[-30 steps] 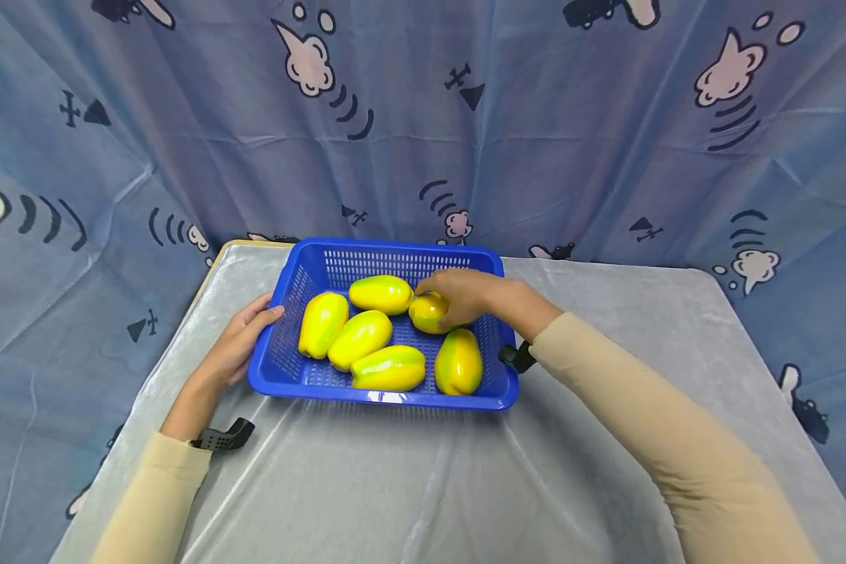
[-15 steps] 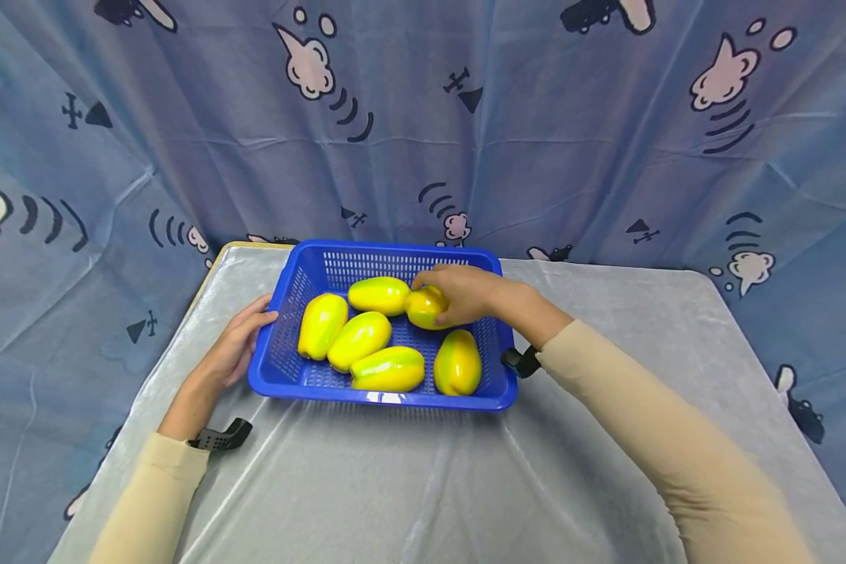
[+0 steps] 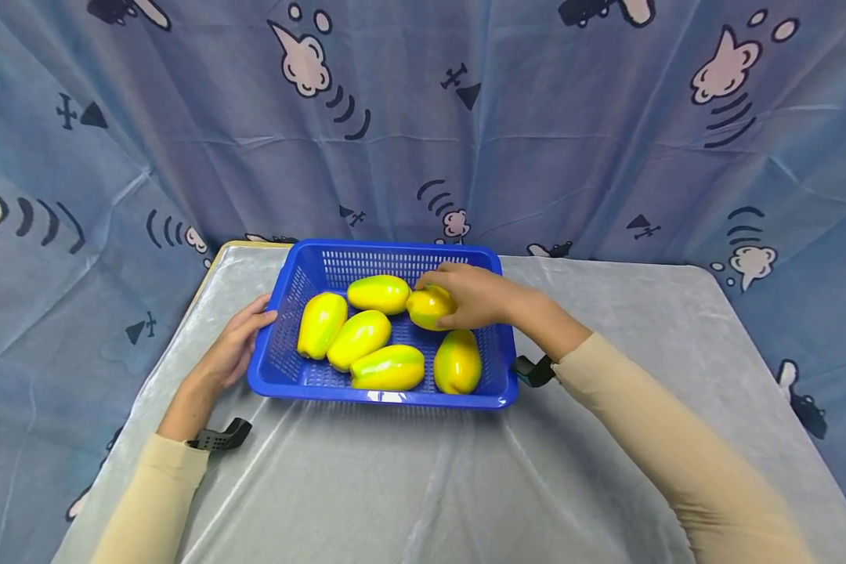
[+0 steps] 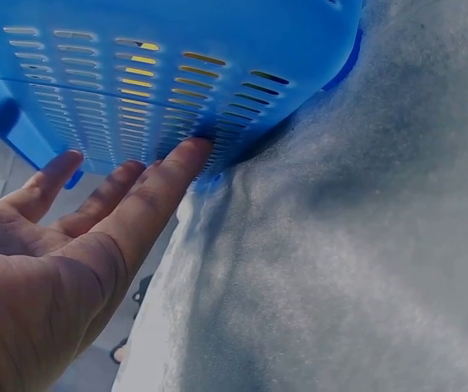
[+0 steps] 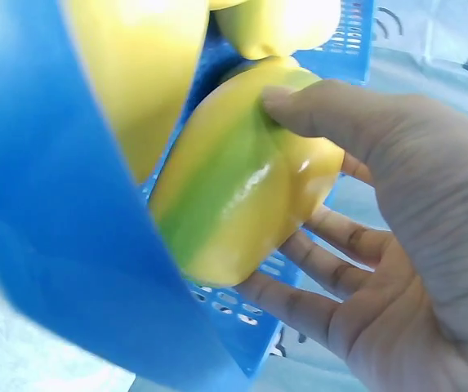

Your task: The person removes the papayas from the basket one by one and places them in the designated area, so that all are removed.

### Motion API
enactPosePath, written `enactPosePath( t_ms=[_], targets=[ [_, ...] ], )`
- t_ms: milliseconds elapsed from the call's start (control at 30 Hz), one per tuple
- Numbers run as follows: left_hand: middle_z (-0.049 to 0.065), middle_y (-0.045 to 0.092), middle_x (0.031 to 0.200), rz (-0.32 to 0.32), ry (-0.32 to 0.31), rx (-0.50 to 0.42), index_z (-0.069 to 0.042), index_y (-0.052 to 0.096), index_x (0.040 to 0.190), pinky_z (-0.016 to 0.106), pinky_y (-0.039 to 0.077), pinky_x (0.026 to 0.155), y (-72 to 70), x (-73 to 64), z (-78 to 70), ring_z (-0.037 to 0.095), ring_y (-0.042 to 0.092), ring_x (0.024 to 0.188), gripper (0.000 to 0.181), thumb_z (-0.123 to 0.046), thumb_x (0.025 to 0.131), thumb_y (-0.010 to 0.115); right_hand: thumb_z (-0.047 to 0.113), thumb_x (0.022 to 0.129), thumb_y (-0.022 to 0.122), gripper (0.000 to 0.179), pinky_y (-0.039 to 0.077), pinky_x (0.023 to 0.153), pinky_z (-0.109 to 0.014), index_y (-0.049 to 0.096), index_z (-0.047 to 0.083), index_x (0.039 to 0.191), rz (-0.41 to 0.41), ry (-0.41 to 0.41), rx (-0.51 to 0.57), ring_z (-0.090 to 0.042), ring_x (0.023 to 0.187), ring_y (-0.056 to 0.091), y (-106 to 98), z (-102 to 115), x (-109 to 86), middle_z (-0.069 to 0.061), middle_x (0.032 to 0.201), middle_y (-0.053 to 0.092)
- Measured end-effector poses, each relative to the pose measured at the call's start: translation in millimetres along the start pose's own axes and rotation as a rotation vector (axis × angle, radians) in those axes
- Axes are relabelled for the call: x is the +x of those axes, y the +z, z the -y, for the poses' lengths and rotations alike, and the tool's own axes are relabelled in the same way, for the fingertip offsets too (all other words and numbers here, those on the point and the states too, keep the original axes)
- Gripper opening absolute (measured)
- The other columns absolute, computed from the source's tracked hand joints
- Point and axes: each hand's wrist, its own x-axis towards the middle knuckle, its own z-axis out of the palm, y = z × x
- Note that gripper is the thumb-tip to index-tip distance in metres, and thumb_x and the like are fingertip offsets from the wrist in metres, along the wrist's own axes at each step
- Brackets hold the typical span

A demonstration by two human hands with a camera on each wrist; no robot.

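Note:
A blue plastic basket (image 3: 381,401) with slotted walls holds several glossy yellow-green papayas. My right hand (image 3: 474,296) reaches over its right side and grips the papaya (image 3: 428,308) at the back right. In the right wrist view, the thumb lies on top of this papaya (image 5: 234,180) and the other fingers are against its side and lower end. At the basket's left end, my left hand (image 3: 238,345) holds the wall, thumb at the rim. Its fingers (image 4: 156,192) stretch along the slotted outside, as the left wrist view shows.
Close around the gripped fruit lie a papaya (image 3: 378,294) to its left and another papaya (image 3: 457,363) in front. The basket rests on a grey cloth-covered table (image 3: 366,478), near its back edge. Behind hangs a blue patterned curtain (image 3: 395,117).
My right wrist and forearm have shifted a little to the right, and the gripped papaya has moved and turned slightly within the basket. The left hand and the basket stay nearly in place.

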Motion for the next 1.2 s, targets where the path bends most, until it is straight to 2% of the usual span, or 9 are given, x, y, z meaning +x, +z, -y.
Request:
enactPosePath(
  t_ms=[433, 667, 1033, 1200],
  targets=[
    [-0.005, 0.069, 0.127, 0.006, -0.017, 0.028, -0.015, 0.042, 0.15, 0.029, 0.064, 0.087, 0.5, -0.1, -1.5, 0.009, 0.073, 0.106, 0.037, -0.016, 0.113, 0.04, 0.029, 0.094, 0.08, 0.06, 0.056, 0.107, -0.052, 0.056, 0.023, 0.149, -0.116, -0.02, 0.084, -0.032, 0.123, 0.06, -9, 6, -21.5, -0.013, 0.144, 0.057],
    [-0.004, 0.07, 0.124, 0.009, -0.028, 0.013, -0.016, 0.043, 0.148, 0.029, 0.065, 0.086, 1.3, -0.8, -2.7, 0.01, 0.074, 0.104, 0.035, -0.016, 0.113, 0.04, 0.03, 0.094, 0.079, 0.063, 0.055, 0.108, -0.053, 0.054, 0.02, 0.151, -0.203, -0.049, 0.115, -0.032, 0.127, 0.059, -9, 9, -32.4, -0.012, 0.149, 0.056],
    [-0.003, 0.071, 0.125, 0.033, -0.015, 0.014, -0.017, 0.043, 0.148, 0.03, 0.065, 0.085, 0.0, -1.1, -2.2, 0.011, 0.074, 0.103, 0.035, -0.015, 0.113, 0.039, 0.029, 0.094, 0.08, 0.064, 0.058, 0.1, -0.049, 0.054, 0.019, 0.151, -0.302, -0.039, 0.216, -0.027, 0.119, 0.061, -5, -5, -51.2, -0.011, 0.145, 0.058],
    [-0.003, 0.071, 0.125, 0.027, -0.023, 0.01, -0.017, 0.044, 0.148, 0.03, 0.065, 0.085, 0.0, -0.6, -2.8, 0.011, 0.074, 0.104, 0.035, -0.015, 0.113, 0.039, 0.027, 0.095, 0.08, 0.063, 0.058, 0.099, -0.048, 0.054, 0.018, 0.151, -0.345, -0.031, 0.218, -0.027, 0.117, 0.062, -2, -13, -60.9, -0.011, 0.143, 0.06]
  ],
)
